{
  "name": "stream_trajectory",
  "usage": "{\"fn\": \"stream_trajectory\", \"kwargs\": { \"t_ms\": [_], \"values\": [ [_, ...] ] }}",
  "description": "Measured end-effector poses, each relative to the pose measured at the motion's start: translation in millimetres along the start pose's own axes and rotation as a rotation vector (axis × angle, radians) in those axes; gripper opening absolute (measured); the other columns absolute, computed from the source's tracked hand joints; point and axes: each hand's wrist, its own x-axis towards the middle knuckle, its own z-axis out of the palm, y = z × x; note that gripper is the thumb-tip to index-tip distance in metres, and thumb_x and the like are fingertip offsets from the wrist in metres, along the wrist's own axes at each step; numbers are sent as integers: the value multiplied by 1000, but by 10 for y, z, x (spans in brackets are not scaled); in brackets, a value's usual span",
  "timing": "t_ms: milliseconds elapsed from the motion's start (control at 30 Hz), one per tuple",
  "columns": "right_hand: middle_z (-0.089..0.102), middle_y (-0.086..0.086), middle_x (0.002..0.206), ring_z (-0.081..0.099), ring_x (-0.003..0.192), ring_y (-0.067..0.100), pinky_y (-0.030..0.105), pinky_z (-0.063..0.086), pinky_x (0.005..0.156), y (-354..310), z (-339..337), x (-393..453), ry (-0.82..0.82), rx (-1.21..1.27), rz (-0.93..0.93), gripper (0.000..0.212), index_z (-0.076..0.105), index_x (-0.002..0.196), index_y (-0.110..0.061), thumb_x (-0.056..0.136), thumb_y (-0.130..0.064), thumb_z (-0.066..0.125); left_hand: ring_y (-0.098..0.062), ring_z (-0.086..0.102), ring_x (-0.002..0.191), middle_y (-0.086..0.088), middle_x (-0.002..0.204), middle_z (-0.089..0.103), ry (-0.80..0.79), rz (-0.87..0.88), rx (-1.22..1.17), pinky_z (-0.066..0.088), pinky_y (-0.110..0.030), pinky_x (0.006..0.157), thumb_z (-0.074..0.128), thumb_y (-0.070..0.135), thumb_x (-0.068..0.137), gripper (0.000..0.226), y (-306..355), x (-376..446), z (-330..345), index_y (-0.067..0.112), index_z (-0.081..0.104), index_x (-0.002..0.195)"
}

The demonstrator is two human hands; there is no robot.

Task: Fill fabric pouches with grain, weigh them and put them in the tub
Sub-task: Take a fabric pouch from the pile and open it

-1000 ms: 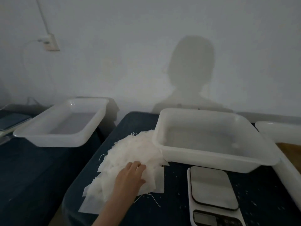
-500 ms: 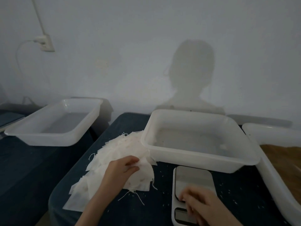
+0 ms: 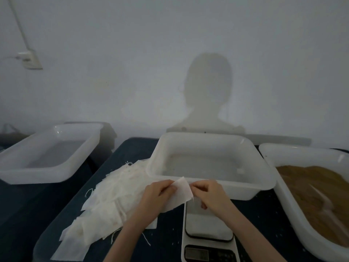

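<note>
Pinching one pouch [image 3: 181, 193] between left hand [image 3: 156, 195] and right hand [image 3: 209, 193], above scale [image 3: 208, 229], before empty tub [image 3: 209, 186]

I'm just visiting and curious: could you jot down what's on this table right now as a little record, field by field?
left hand: pinches one edge of a single pouch
right hand: pinches the other edge
single pouch: white, held above the near end of the scale
pouch pile: loose heap left of the hands
scale: bare platform, display unreadable
middle tub: no pouches inside
right tub: holds brown grain
far left tub: on a separate surface
</note>
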Motion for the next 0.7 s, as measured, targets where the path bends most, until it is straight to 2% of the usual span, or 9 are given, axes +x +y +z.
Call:
{"fn": "stream_trajectory", "kwargs": {
  "t_ms": [133, 200, 267, 300, 333, 433, 500, 600, 700],
  "values": [
    [62, -11, 59, 45, 43, 0, 18, 40, 46, 103, -145, -1, 29, -84, -4, 12, 72, 91, -19, 91, -21, 60, 5, 55, 69, 22, 72, 61, -68, 4, 27, 39, -7, 59, 47, 28, 99, 28, 103, 83, 163, 40, 59, 77],
    [64, -1, 60, 46, 46, 9, 23, 40, 45, 136, -220, 2, 43, -67, -23, 3, 62, 88, -21, 91, -20, 60, 6, 54, 77, 22, 83, 59, -86, -1, 53, 39, -9, 62, 43, 34, 100, 21, 165, 133, 251, 47, 55, 89],
    [63, 9, 62, 44, 47, 12, 26, 39, 44, 174, -301, 0, 88, -72, -80, 14, 52, 79, -24, 89, -17, 60, 7, 54, 89, 26, 96, 57, -111, 32, 40, 44, -14, 71, 44, 36, 99, 18, 225, 161, 340, 53, 48, 100],
    [61, 7, 60, 44, 45, 11, 26, 38, 43, 189, -346, -5, 112, -93, -104, 20, 50, 75, -27, 88, -16, 60, 7, 53, 96, 27, 103, 55, -135, 55, 3, 47, -17, 78, 49, 39, 96, 20, 252, 162, 382, 55, 45, 107],
    [60, 3, 58, 44, 43, 9, 25, 39, 42, 203, -394, -11, 124, -113, -117, 23, 50, 72, -29, 88, -15, 59, 6, 52, 103, 28, 111, 52, -171, 75, -30, 49, -19, 84, 57, 43, 91, 33, 275, 161, 426, 55, 40, 117],
    [61, -10, 61, 53, 46, 3, 19, 42, 43, 221, -513, -36, 115, -169, -112, 25, 57, 74, -35, 91, -17, 58, 8, 43, 114, 37, 123, 37, -259, 137, 45, 41, -19, 96, 74, 60, 60, 97, 338, 165, 563, 45, 22, 141],
    [63, -10, 71, 59, 54, 4, 18, 45, 46, 242, -573, -49, 128, -200, -100, 23, 62, 81, -36, 94, -18, 57, 5, 39, 116, 36, 123, 32, -265, 170, 112, 37, -21, 100, 78, 58, 57, 111, 384, 197, 663, 40, 14, 146],
    [69, -3, 79, 63, 60, 17, 22, 51, 53, 290, -649, -82, 157, -183, -94, 24, 66, 86, -38, 92, -16, 60, -2, 45, 115, 25, 122, 39, -258, 176, 109, 42, -26, 100, 79, 46, 64, 107, 444, 234, 825, 34, 13, 148],
    [67, -18, 67, 55, 53, 0, 14, 44, 56, 354, -726, -110, 117, -244, -104, 20, 74, 95, -30, 88, -15, 63, -2, 53, 104, 20, 115, 49, -217, 158, 70, 50, -28, 92, 72, 35, 71, 86, 439, 239, 936, 34, 24, 142]
  ]
}}
